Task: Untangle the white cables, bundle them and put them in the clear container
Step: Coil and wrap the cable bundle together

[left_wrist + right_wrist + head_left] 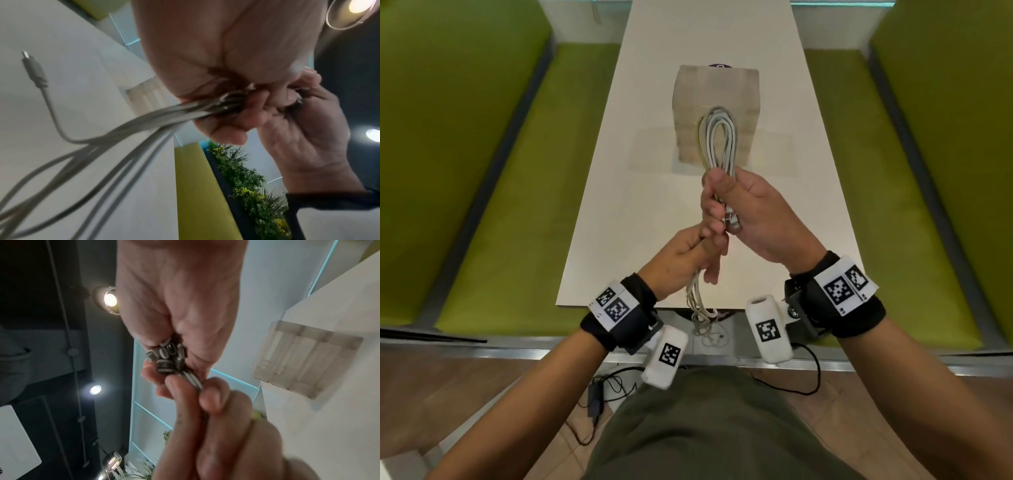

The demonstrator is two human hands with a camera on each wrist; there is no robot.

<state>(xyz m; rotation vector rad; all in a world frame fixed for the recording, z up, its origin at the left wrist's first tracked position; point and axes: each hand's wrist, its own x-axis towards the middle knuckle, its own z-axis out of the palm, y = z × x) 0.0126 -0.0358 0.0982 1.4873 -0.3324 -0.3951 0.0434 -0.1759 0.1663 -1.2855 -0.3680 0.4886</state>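
Over the white table (619,205) I hold a folded bundle of white cables (717,144) upright with both hands. My right hand (750,212) grips its middle, where several connector plugs (166,356) are gathered against the palm. Just below it, my left hand (688,250) grips the lower strands. Loose cable loops (702,305) hang past the table's near edge. One free plug (33,68) sticks out of the blurred strands (144,120). The clear container (715,89) stands behind the bundle at mid-table and also appears in the right wrist view (304,360).
Green upholstered benches run along the table's left (517,205) and right (893,205). A dark round object (720,65) peeks out behind the container. Black leads and an adapter (599,390) lie on the floor near my body.
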